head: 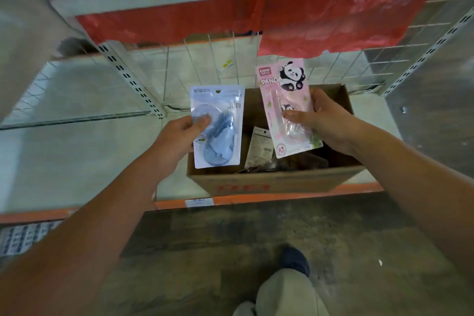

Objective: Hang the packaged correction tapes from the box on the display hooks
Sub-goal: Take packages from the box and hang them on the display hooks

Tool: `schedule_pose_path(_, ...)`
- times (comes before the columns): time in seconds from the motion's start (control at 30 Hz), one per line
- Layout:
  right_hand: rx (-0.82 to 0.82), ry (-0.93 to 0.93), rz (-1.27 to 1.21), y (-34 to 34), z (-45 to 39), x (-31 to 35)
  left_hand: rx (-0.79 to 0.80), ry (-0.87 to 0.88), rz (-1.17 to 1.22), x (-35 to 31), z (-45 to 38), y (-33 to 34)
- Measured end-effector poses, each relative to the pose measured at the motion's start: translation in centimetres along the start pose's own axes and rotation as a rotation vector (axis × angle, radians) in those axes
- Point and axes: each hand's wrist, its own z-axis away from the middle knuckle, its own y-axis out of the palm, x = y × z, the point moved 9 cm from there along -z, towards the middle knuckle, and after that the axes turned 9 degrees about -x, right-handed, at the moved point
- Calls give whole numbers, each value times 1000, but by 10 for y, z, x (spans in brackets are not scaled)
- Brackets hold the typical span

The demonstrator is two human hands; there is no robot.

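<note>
My left hand (177,136) grips a blue correction tape pack (218,126) by its left edge, thumb on its front, above the left side of the box. Over the box's right half, my right hand (320,120) holds a pink panda correction tape pack (284,100), thumb across the blister. The open cardboard box (272,182) sits on the lowest shelf, with more packs (259,149) lying inside it. Both held packs face me, upright and slightly tilted.
A white wire grid panel (230,59) backs the shelf behind the box. Slotted uprights (133,82) stand left and right. Red plastic sheeting (256,13) hangs above. The shelf has an orange front edge (256,200). My leg and shoe (292,264) are on the dark floor.
</note>
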Motion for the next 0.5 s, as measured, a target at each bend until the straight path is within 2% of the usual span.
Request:
schedule_pose_path(0.23,-53,44,-99,9,108,26,-15,-10,93,-45,93,-32)
schedule_pose_path(0.5,-15,-59,-115,33,214,82,-69,2,111,-91,198,-80)
